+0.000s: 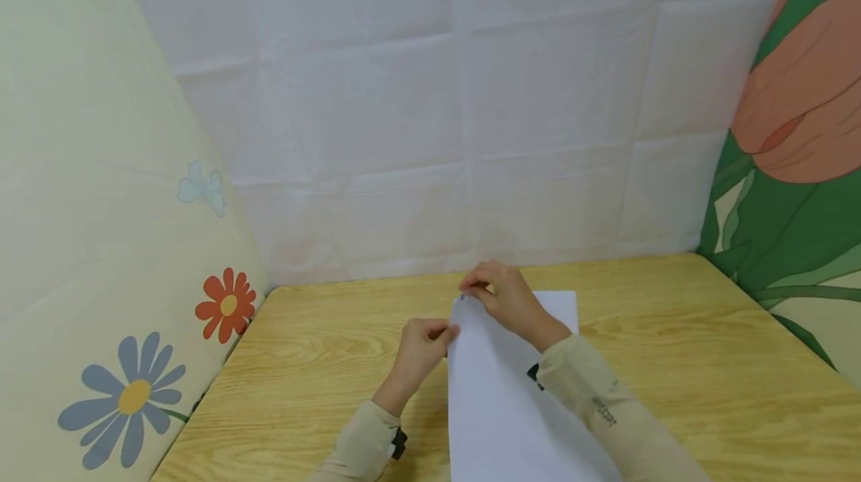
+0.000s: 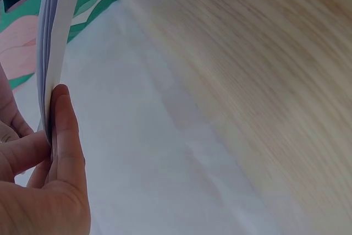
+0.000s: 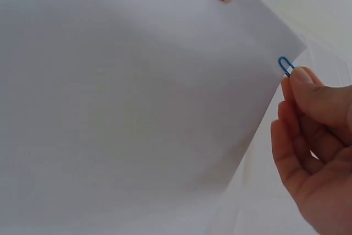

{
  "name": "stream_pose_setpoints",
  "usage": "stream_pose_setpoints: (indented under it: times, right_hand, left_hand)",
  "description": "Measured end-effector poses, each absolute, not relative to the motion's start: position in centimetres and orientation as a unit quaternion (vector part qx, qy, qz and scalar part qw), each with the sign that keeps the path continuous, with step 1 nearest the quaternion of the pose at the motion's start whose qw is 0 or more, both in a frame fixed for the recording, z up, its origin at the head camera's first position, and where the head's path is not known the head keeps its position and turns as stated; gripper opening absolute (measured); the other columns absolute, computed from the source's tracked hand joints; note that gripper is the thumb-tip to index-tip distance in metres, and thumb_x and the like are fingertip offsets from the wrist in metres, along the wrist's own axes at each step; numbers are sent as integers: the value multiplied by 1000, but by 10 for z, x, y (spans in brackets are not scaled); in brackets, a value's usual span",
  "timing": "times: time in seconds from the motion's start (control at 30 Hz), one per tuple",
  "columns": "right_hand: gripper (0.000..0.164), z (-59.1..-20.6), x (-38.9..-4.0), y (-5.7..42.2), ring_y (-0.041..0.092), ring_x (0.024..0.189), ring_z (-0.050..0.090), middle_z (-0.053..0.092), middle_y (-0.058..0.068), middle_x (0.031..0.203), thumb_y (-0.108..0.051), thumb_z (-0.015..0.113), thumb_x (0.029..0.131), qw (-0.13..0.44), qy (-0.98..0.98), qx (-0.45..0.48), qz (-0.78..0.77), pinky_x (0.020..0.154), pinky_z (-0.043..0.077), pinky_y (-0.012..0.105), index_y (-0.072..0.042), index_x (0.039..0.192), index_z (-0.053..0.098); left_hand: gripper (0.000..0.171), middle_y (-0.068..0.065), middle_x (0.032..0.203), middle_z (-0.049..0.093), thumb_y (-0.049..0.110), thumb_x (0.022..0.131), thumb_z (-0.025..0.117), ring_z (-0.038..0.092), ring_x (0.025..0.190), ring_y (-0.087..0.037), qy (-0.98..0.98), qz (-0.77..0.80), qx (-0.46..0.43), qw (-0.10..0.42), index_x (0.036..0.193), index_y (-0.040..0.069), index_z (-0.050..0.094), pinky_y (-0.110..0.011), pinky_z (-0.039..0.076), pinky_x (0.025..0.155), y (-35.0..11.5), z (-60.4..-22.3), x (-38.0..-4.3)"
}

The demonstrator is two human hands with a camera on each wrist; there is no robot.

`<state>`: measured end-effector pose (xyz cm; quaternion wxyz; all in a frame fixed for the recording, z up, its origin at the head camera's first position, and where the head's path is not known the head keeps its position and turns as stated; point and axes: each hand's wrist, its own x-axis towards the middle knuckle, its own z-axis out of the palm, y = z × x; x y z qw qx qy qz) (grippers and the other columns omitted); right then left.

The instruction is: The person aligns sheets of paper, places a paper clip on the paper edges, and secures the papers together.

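Observation:
A few stacked sheets of white paper point(image 1: 511, 392) stand tilted up over the table, their layered edges point(image 2: 52, 42) showing in the left wrist view. My left hand point(image 1: 422, 351) pinches their left edge a little below the upper corner, thumb on the near face and fingers behind. Between thumb and forefinger my right hand point(image 1: 507, 299) pinches a blue paper clip point(image 3: 284, 64) at the top edge, close to that corner. In the right wrist view the clip's rounded end overlaps the near face of the paper, and its other end is hidden by the fingertips.
The wood-grain table point(image 1: 323, 362) extends to both sides of the paper. Behind it hangs a creased white sheet point(image 1: 403, 108). Flower-printed panels flank the table, with a pale one point(image 1: 121, 205) at left and a green one with a tulip point(image 1: 800, 228) at right.

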<state>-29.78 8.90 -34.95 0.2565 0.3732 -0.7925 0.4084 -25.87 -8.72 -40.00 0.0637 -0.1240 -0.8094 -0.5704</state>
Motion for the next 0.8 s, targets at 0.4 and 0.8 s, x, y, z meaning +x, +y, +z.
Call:
stream_pose_setpoints:
  times: [0.4,0.8]
  right_hand:
    - [14,-350,-298,90,18,83,61,71,1,85,6,75,78,250,-793,361,421,73,53,32,-7,83,75]
    - [15,-352,-299,90,19,86,61,71,2,89,4,75,77,242,-795,366,419,76,53,34,-7,86,75]
  left_hand:
    - [15,-17,80,71,3,91,63,61,61,-10,-809,-572,-125,57,96,-8,73,-23,51,55,-86,-400,-258]
    - [16,-21,86,71,2,91,63,67,69,-20,-789,-604,-110,42,98,-10,71,-30,56,60,-85,-396,-255]
